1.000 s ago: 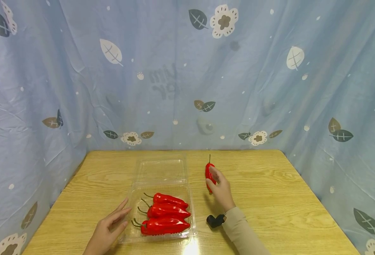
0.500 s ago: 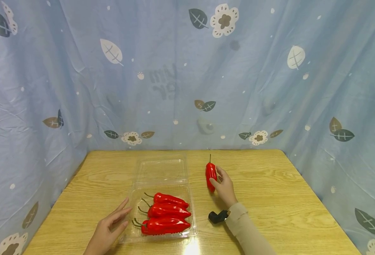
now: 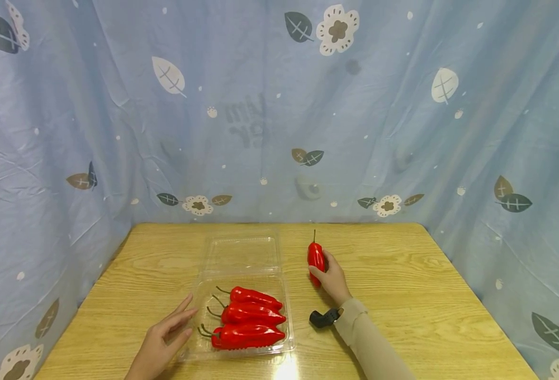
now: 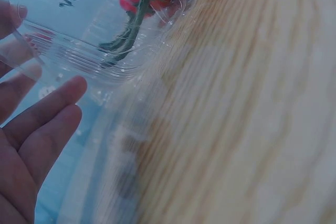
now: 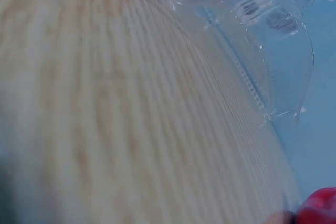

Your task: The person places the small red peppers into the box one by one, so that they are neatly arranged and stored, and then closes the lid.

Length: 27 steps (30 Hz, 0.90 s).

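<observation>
My right hand [image 3: 335, 279] holds a long red pepper [image 3: 315, 257] between thumb and fingers, its thin stem pointing away toward the back of the table. In the right wrist view only a bit of that red pepper [image 5: 318, 208] shows at the lower right corner. Several red peppers lie side by side in a clear plastic clamshell box [image 3: 202, 295], stems to the left. My left hand [image 3: 163, 338] rests at the box's left edge with relaxed, spread fingers. In the left wrist view, fingertips [image 4: 20, 13] meet the clear rim near dark green stems [image 4: 131, 32].
The box's transparent lid [image 3: 242, 256] is folded back flat on the wooden table [image 3: 403, 295]. A black wrist device [image 3: 324, 318] sits at my right sleeve. Blue patterned curtain [image 3: 260, 132] encloses the table's back and sides.
My right hand has shifted slightly right against the pepper, and its thumb now lies across it. The left hand and the boxed peppers stay where they were.
</observation>
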Motion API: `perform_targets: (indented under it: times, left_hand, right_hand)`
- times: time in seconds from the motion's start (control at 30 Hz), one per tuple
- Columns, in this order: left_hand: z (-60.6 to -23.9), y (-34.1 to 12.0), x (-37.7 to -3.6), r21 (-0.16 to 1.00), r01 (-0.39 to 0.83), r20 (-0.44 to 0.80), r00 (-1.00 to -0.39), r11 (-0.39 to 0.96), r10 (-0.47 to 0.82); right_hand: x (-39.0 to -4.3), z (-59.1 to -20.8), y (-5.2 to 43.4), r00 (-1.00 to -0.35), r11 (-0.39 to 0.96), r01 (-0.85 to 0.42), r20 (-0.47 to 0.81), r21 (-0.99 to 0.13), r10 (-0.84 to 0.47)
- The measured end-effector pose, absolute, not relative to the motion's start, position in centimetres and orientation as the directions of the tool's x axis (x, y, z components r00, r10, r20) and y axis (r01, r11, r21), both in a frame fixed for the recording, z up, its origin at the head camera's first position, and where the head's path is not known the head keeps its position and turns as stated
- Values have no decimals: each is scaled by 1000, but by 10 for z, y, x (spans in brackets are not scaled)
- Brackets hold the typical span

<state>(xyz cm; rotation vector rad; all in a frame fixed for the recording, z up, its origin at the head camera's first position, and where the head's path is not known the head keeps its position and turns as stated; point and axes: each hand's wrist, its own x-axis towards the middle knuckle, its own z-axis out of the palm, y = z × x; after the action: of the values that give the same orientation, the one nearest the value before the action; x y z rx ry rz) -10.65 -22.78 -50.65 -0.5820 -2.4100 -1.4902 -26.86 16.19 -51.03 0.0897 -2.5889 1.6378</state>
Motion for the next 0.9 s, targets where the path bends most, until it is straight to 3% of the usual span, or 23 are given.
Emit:
perform_targets:
  times: [0.27, 0.57, 0.9]
  left_hand:
    - [-510, -228, -110, 768, 527, 488, -850, 365, 199]
    - [-507, -227, -107, 791, 460, 413, -888, 403, 204]
    - [-508, -227, -107, 788, 455, 413, -890, 414, 192]
  right_hand:
    - [-276, -513, 161, -993, 509, -98, 115, -855, 1]
    - [-273, -517, 162, -992, 518, -94, 126, -850, 28]
    - [-266, -522, 162, -984, 482, -121, 168, -868, 56]
